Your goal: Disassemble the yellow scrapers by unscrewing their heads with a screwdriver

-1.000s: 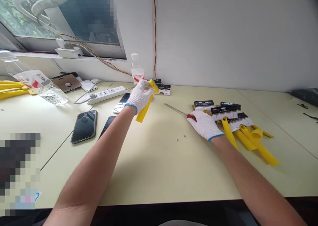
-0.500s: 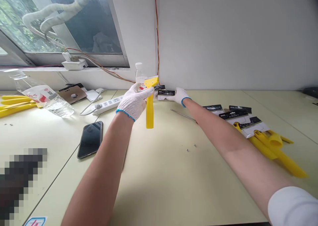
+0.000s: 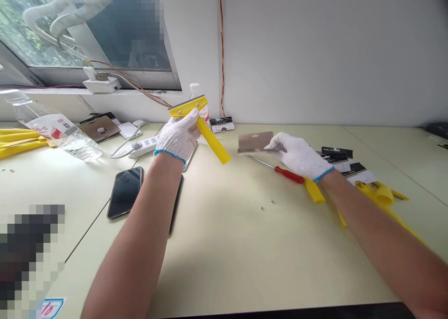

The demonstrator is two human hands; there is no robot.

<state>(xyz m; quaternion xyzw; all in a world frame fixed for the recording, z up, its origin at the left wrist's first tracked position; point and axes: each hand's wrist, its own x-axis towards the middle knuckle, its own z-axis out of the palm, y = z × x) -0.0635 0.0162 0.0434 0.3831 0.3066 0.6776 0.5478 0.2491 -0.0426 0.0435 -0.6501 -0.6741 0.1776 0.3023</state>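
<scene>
In the head view, the left hand (image 3: 178,137) grips a yellow scraper (image 3: 212,141) in a white glove, holding it above the worktop (image 3: 224,258) in front of the small bottle (image 3: 195,90). Half a second ago the scraper's handle hung straight down; now it slants down to the right, and the wide head, with two screws showing, faces the camera. The right hand (image 3: 297,155), also gloved, was then reaching to the cards by the wall; it has come back toward the right and pinches a slightly blurred card (image 3: 255,142), brown side showing, between thumb and fingers. One black-and-white card (image 3: 222,124) remains beside the bottle. The red-handled screwdriver (image 3: 290,174), in the right hand a second ago, lies on the worktop below that hand. Two small metal pieces (image 3: 262,208) lie nearer the person, as before.
</scene>
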